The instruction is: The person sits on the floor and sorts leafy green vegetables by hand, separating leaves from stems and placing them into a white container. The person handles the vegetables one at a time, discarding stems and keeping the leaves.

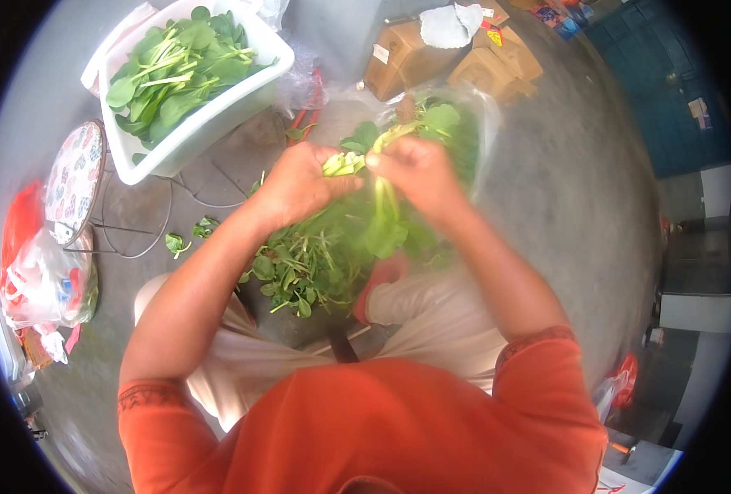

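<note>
Pale cut ends of a bunch of leafy green stems (343, 164) poke out of my left hand (307, 182), which is closed around them. Beside it, my right hand (416, 170) pinches a leafy green plant (387, 213) by its pale stem, and its leaves hang down. The two hands almost meet. Below them, a heap of loose green leaves and stems (304, 265) lies on the floor between my feet. Behind my right hand, a clear plastic bag (489, 117) holds more greens, partly hidden by the hand.
A white plastic tub (211, 117) of leafy greens stands at the upper left on a wire-framed support. Near it are a round patterned stool seat (74, 179) and a filled plastic bag (54, 278). Cardboard boxes (402, 55) sit beyond the greens. Stray leaves (176, 242) lie left.
</note>
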Demonstrator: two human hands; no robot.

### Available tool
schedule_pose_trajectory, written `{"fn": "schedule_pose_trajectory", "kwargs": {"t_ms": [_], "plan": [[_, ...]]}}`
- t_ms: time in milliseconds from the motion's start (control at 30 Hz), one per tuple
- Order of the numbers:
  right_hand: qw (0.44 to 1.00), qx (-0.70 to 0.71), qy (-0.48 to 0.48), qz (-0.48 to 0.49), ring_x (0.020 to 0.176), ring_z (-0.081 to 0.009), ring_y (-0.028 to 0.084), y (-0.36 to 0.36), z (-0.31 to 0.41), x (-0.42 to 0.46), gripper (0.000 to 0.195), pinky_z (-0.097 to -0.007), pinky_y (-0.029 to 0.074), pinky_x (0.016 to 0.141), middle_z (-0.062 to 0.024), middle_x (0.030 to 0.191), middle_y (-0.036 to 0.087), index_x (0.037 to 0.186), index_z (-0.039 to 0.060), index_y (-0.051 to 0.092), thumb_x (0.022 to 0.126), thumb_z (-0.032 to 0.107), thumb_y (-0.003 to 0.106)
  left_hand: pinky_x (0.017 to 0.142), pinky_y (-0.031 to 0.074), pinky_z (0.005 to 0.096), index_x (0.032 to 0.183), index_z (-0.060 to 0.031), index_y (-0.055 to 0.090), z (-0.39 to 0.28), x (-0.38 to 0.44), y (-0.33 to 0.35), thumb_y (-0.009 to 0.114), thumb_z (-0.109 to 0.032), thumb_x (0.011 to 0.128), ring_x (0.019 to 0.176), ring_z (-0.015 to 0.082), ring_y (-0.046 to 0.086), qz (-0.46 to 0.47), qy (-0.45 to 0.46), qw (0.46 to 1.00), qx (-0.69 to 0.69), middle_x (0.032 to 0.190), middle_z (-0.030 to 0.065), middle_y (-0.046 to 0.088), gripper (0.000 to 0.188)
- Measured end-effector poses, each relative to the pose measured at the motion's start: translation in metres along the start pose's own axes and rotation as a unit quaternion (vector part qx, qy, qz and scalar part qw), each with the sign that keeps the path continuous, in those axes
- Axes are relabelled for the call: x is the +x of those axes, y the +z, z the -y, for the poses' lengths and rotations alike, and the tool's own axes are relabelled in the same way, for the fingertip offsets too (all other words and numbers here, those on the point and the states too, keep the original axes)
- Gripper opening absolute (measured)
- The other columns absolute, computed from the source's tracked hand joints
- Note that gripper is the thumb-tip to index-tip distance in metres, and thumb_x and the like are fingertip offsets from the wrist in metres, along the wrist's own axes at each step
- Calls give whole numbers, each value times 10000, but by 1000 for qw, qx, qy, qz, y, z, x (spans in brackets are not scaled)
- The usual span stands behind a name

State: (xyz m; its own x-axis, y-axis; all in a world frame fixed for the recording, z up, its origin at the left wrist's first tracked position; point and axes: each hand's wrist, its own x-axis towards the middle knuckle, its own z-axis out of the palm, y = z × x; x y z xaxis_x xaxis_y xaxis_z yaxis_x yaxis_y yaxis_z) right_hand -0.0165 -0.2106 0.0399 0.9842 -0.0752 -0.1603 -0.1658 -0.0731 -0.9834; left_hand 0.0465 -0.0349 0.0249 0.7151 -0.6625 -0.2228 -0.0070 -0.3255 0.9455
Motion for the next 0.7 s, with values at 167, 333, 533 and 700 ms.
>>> {"fn": "schedule_pose_trajectory", "kwargs": {"t_ms": [167, 333, 533, 700], "plan": [[993, 99, 35, 51, 570, -77, 535, -9, -15, 4, 171, -221, 413, 508, -38, 685, 609, 811, -12, 622, 805, 155, 661, 638, 438, 226, 937, -12, 661, 1, -1, -4, 663, -92, 793, 690, 44, 522, 65, 20, 996, -63, 745, -14, 623, 164], [974, 192, 64, 103, 559, -93, 541, -14, -14, 5, 189, -228, 421, 516, -47, 681, 610, 809, -6, 624, 813, 181, 652, 639, 441, 226, 858, -5, 655, -2, -3, -16, 660, -102, 802, 686, 41, 520, 151, 0, 988, -11, 740, -21, 621, 112], [998, -13, 48, -41, 599, -88, 540, -21, -7, 16, 197, -241, 434, 541, -28, 715, 613, 810, 21, 618, 778, 204, 685, 616, 444, 263, 836, -8, 620, 6, -5, -6, 661, -148, 791, 638, 66, 512, 49, 0, 996, -80, 712, -5, 603, 152], [992, -16, 29, -124, 514, -72, 505, 11, -10, 12, 189, -216, 388, 445, -22, 658, 594, 763, 3, 619, 741, 163, 717, 623, 454, 261, 893, -17, 619, 2, -3, 24, 683, -141, 769, 664, 75, 539, -54, 8, 998, -24, 745, 2, 620, 186]]}}
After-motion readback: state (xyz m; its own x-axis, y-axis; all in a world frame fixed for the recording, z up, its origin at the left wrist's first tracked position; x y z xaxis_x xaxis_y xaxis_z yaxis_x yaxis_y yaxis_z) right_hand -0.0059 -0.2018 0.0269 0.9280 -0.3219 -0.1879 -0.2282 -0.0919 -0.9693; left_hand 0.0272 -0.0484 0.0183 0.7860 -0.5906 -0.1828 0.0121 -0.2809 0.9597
